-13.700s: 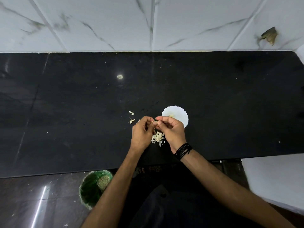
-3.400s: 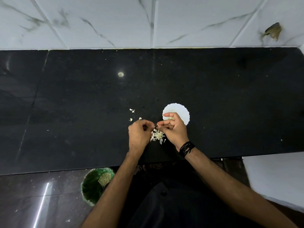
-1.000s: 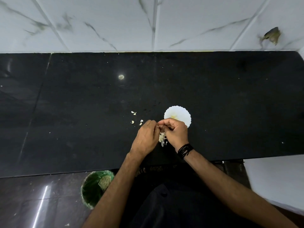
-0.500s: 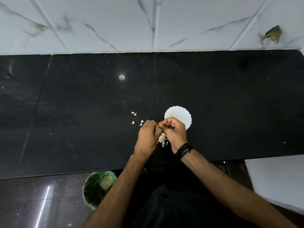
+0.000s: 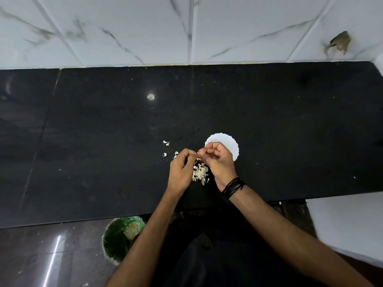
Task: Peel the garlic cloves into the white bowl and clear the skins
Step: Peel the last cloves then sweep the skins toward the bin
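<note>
While hands [image 5: 199, 160] pinch papery clove [image 5: 198, 158], scalloped bowl [image 5: 233, 145].

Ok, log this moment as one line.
step: peeling | left hand: pinching clove | right hand: pinching clove | skins: piled on counter | bowl: behind right hand

txt: none legible | labels/brands/nos: none | signs: none

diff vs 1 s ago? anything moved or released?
Hands have parted slightly: left hand and right hand still pinch a garlic clove at their fingertips, exposing more of the skin pile. White bowl, loose cloves and green bin unchanged.
</note>
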`<action>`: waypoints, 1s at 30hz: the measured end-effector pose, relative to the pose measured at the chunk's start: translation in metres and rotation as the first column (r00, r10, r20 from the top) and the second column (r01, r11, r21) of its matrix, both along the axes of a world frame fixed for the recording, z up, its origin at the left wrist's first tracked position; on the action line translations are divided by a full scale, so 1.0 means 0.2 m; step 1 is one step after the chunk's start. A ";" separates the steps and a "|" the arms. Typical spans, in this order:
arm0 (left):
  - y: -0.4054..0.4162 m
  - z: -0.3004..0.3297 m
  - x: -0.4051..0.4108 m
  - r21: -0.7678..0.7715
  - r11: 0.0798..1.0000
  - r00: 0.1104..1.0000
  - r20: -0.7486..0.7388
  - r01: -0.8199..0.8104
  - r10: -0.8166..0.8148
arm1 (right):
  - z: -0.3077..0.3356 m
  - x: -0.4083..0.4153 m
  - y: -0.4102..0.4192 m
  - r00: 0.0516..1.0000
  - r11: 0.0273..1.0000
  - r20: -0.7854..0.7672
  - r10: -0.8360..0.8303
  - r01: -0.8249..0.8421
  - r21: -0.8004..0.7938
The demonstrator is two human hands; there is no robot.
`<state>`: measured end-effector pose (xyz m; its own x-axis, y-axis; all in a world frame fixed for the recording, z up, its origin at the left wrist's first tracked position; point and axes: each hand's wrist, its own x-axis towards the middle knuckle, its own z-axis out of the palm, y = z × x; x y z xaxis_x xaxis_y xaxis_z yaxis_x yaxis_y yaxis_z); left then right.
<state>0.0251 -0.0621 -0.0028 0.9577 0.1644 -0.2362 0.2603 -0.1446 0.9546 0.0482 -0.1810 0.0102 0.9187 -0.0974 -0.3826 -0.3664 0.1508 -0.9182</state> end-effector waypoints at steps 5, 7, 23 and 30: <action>0.00 0.00 -0.02 0.020 0.997 0.991 0.114 -0.073 0.070 | 0.01 -0.01 0.00 0.998 0.993 -0.053 -0.045 0.050 0.103; 0.00 -0.01 -0.01 0.004 0.994 0.987 0.121 -0.108 0.107 | 0.01 -0.01 0.01 0.996 0.988 -0.085 -0.040 0.052 0.145; 0.09 -0.05 -0.01 -0.193 0.981 0.997 0.073 0.006 0.008 | 0.05 -0.01 -0.04 0.972 0.945 -0.198 0.129 -0.060 0.321; 0.09 -0.02 -0.01 -0.264 0.963 0.996 0.081 0.060 -0.040 | 0.06 0.01 -0.06 0.959 0.942 -0.209 0.190 -0.117 0.315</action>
